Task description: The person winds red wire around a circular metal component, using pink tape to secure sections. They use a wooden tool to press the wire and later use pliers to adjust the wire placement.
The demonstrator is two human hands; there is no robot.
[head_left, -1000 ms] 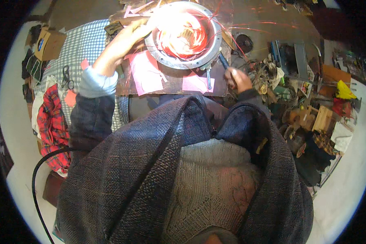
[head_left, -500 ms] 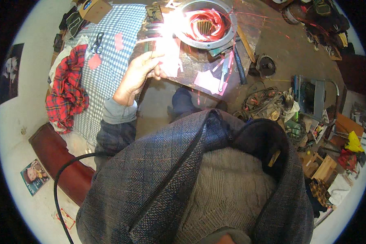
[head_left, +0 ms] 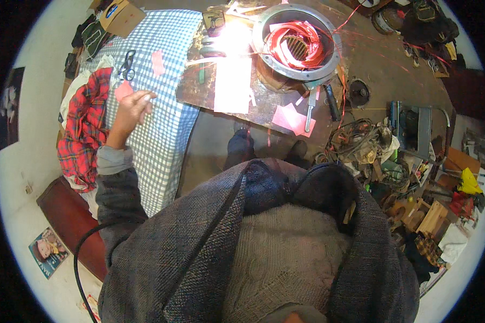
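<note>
My left hand [head_left: 132, 116] hovers over the blue-and-white checked cloth [head_left: 164, 102], with its fingers bent together in a pinch. Anything between the fingertips is too small to make out. A piece of pink paper [head_left: 123, 90] lies right beside those fingers, and black-framed glasses [head_left: 127, 65] rest just beyond. No part of my right hand shows. On the wooden board, a motor stator [head_left: 296, 74] holds red wire windings [head_left: 277, 51] around a slotted core. To its left, a white sheet [head_left: 233, 89] lies under a strong glare.
Pink paper pieces [head_left: 291, 119], a knife [head_left: 310, 110] and a dark-handled tool [head_left: 333, 103] lie near the board's front edge. A red plaid shirt [head_left: 89, 126] is bunched on the cloth's left. Tangled cables [head_left: 355, 134] and a metal frame [head_left: 415, 129] occupy the right floor.
My left hand has moved left, from beside the white sheet on the board to above the checked cloth near the pink paper. The whole view has shifted slightly.
</note>
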